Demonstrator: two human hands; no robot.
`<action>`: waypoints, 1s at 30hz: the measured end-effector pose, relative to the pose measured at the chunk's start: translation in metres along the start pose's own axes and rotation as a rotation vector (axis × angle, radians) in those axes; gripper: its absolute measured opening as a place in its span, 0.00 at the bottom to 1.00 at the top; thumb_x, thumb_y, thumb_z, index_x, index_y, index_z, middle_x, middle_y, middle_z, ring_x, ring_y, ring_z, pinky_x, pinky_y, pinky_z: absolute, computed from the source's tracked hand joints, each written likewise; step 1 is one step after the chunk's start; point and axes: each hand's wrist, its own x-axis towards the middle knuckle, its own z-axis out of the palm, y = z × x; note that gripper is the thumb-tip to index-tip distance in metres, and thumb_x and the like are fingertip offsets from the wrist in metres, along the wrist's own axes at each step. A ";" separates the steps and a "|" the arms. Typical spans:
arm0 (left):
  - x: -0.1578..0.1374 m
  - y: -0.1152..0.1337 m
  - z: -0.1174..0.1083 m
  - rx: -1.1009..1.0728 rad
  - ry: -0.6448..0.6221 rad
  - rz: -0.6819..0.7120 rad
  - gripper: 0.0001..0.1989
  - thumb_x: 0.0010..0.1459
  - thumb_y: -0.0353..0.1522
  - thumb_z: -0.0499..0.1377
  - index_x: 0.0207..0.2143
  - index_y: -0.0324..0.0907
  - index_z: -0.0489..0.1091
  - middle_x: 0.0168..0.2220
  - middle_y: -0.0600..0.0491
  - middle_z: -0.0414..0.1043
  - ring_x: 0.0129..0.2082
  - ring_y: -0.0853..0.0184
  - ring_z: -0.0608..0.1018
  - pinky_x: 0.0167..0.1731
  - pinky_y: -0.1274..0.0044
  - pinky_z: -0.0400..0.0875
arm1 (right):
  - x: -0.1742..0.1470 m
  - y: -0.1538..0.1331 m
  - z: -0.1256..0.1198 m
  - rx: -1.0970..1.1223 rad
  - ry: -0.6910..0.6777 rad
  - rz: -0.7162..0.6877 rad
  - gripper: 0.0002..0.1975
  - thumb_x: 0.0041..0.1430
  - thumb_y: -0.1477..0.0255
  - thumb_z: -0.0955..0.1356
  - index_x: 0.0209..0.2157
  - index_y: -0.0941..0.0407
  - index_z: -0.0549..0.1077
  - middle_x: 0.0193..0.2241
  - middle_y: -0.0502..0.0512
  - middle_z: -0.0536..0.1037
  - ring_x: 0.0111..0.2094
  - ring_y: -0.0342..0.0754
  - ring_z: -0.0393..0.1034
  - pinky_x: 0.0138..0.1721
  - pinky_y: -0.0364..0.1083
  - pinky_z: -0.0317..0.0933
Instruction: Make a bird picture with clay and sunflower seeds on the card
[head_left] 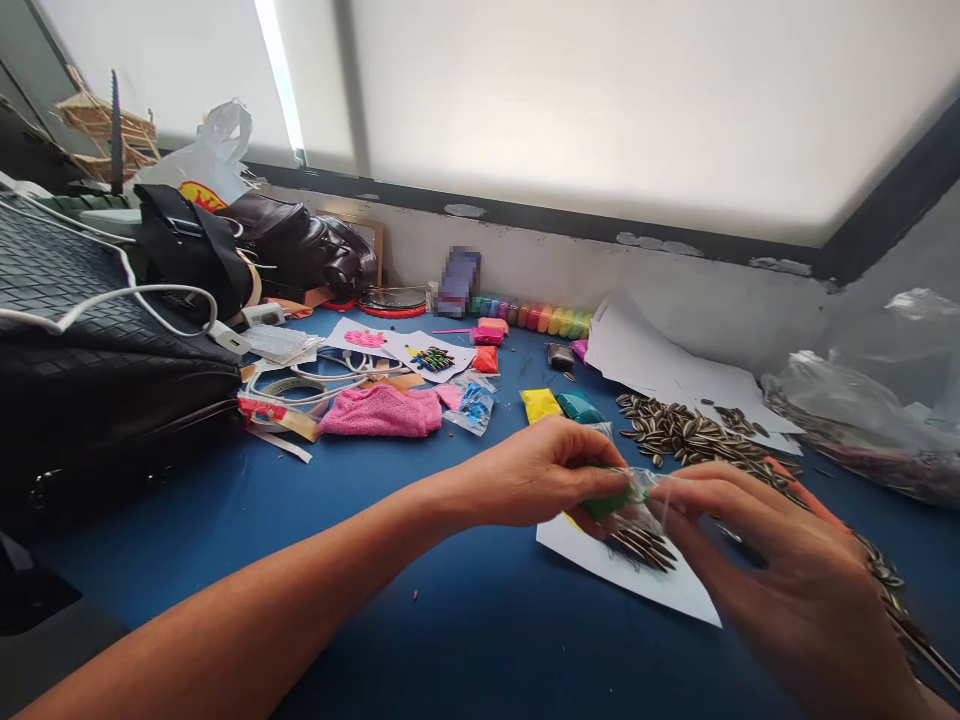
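Observation:
My left hand [559, 468] is closed round a small packet of green modelling clay [606, 503] in a clear plastic bag. At the bag's open-looking end, my right hand [780, 550] pinches the clear plastic, slightly blurred. Below both hands lies a sheet of white paper [675, 598] with striped sunflower seeds [646, 546] side by side on it and a bit of yellow. A yellow clay packet [540, 405] and a teal clay packet [579, 407] lie just beyond my left hand. My right palm and fingertips are partly hidden.
A heap of sunflower seeds [686, 430] spreads beyond my right hand, near white sheets [667, 365] and a plastic bag [862, 420]. At left are a pink cloth [382, 411], cables, a tape roll and a black woven bag [97, 310]. Coloured clay packs [532, 316] line the wall.

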 end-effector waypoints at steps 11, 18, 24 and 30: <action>0.002 -0.012 -0.005 -0.042 -0.103 0.020 0.15 0.55 0.17 0.55 0.41 0.36 0.76 0.31 0.54 0.75 0.30 0.74 0.79 0.39 0.80 0.75 | -0.001 0.003 0.003 0.093 -0.017 0.114 0.06 0.61 0.69 0.69 0.39 0.45 0.77 0.35 0.44 0.80 0.33 0.43 0.76 0.35 0.42 0.69; 0.003 -0.010 -0.004 -0.081 -0.053 -0.008 0.09 0.57 0.19 0.57 0.39 0.34 0.73 0.29 0.54 0.74 0.25 0.75 0.77 0.32 0.79 0.77 | 0.000 -0.002 -0.001 0.094 -0.006 0.113 0.02 0.60 0.70 0.69 0.34 0.48 0.75 0.32 0.45 0.80 0.30 0.44 0.75 0.32 0.42 0.68; 0.000 0.001 -0.004 -0.092 0.000 -0.014 0.06 0.64 0.27 0.57 0.35 0.32 0.72 0.30 0.52 0.73 0.28 0.73 0.78 0.36 0.76 0.77 | 0.007 -0.003 -0.005 0.113 0.015 0.183 0.03 0.61 0.69 0.68 0.33 0.47 0.76 0.27 0.43 0.80 0.25 0.42 0.73 0.25 0.40 0.66; 0.000 -0.002 -0.005 -0.135 0.037 -0.031 0.07 0.64 0.28 0.56 0.37 0.33 0.73 0.29 0.51 0.74 0.27 0.71 0.79 0.33 0.76 0.77 | 0.007 -0.002 -0.003 0.142 0.000 0.204 0.04 0.60 0.67 0.69 0.36 0.47 0.77 0.31 0.44 0.82 0.29 0.43 0.75 0.29 0.39 0.68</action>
